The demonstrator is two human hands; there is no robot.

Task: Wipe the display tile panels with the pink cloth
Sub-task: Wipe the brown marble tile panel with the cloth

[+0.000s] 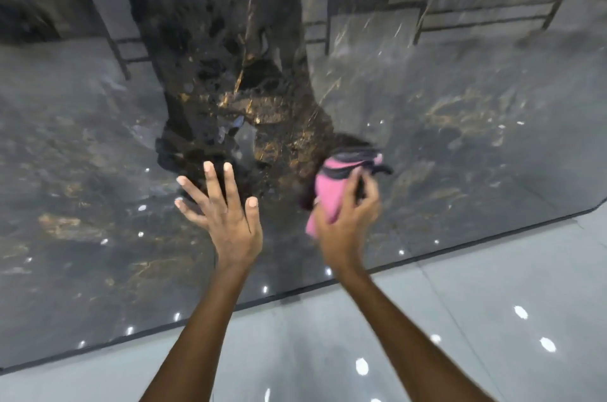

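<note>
A large glossy dark tile panel (98, 171) with gold veining fills most of the view and mirrors the room. My right hand (348, 221) grips a bunched pink cloth (330, 194) and holds it against the panel right of centre. The cloth's upper end is blurred and reflected in the shiny surface. My left hand (223, 208) is spread with straight fingers, palm toward the panel just left of the cloth; whether it touches the surface is unclear.
The panel's lower edge (295, 295) runs diagonally from lower left up to the right. Below it lies a pale grey glossy floor (460, 319) with bright light reflections. Dark frame lines and other panels show as reflections at the top.
</note>
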